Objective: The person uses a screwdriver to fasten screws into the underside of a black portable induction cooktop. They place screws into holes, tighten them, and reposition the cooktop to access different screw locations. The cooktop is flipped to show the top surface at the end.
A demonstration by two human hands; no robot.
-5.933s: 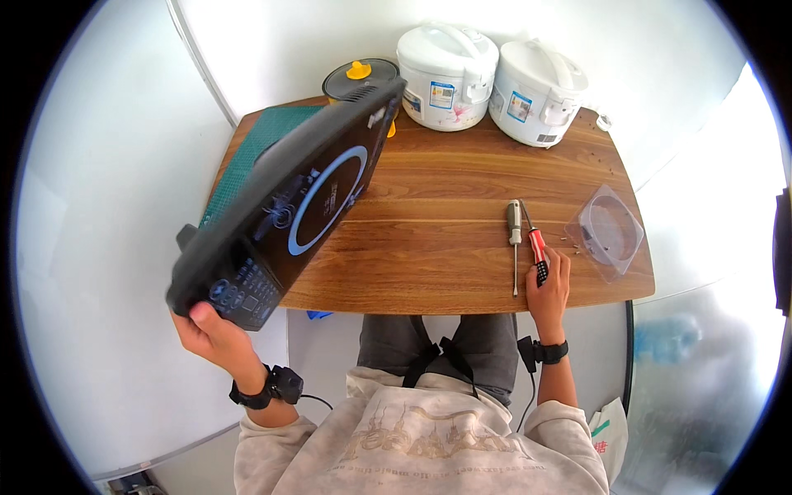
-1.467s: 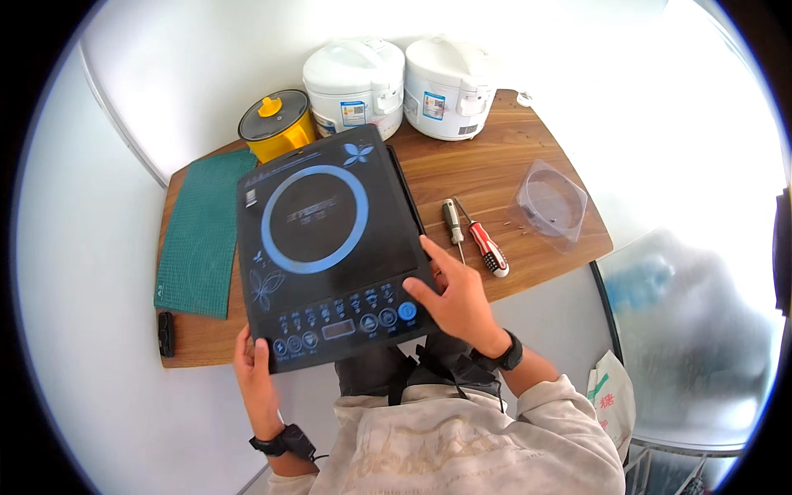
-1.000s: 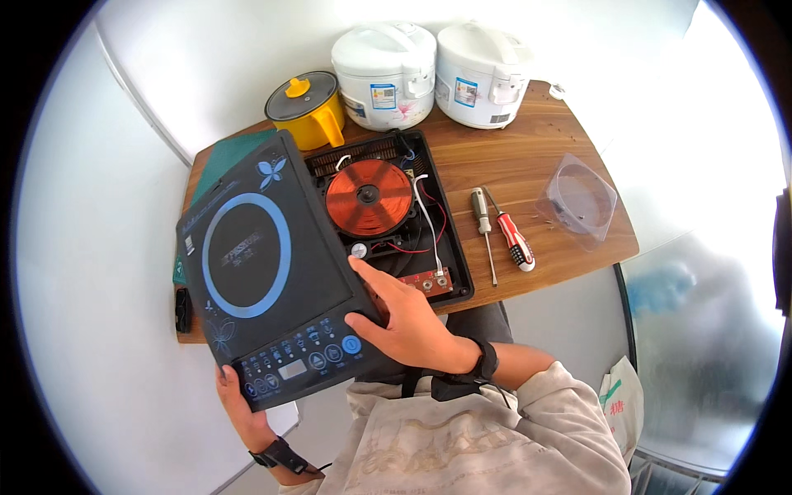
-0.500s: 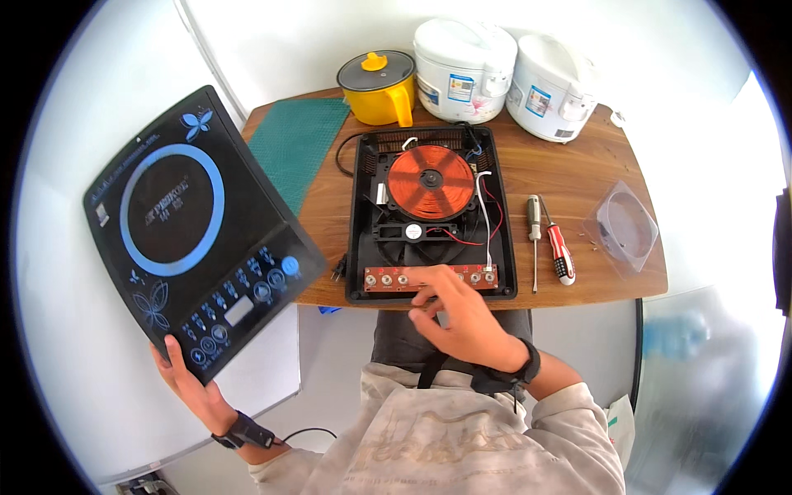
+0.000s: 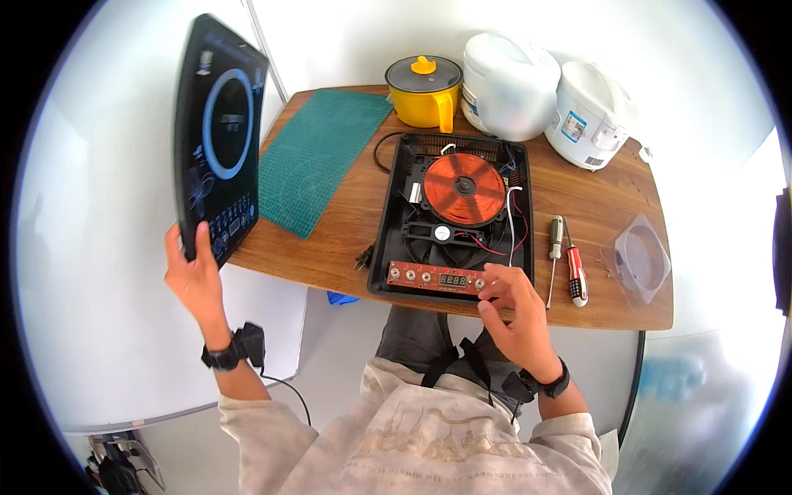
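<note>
My left hand (image 5: 195,276) grips the lower edge of a black induction cooker top panel (image 5: 227,124), held up nearly on edge off the table's left side. The panel has a blue ring and rows of control symbols. On the table lies the cooker's black base (image 5: 385,223), its inside exposed. A copper coil (image 5: 450,177) fills its far part, with a fan (image 5: 417,250) nearer me. Along the near edge runs a red control board (image 5: 417,278) with a small display. My right hand (image 5: 521,322) hovers over the board's right end, fingers apart and loosely bent, covering that end; contact cannot be told.
Right of the base lie a grey-handled screwdriver (image 5: 556,239), a red-and-black-handled screwdriver (image 5: 577,280) and a clear plastic tray (image 5: 643,260). At the back stand a yellow pot (image 5: 417,107) and two white rice cookers (image 5: 511,91) (image 5: 582,120). A green cutting mat (image 5: 318,157) lies left.
My left hand has raised the panel and turned it more edge-on. My right hand has moved right along the control board, uncovering its display. The whole view has shifted slightly.
</note>
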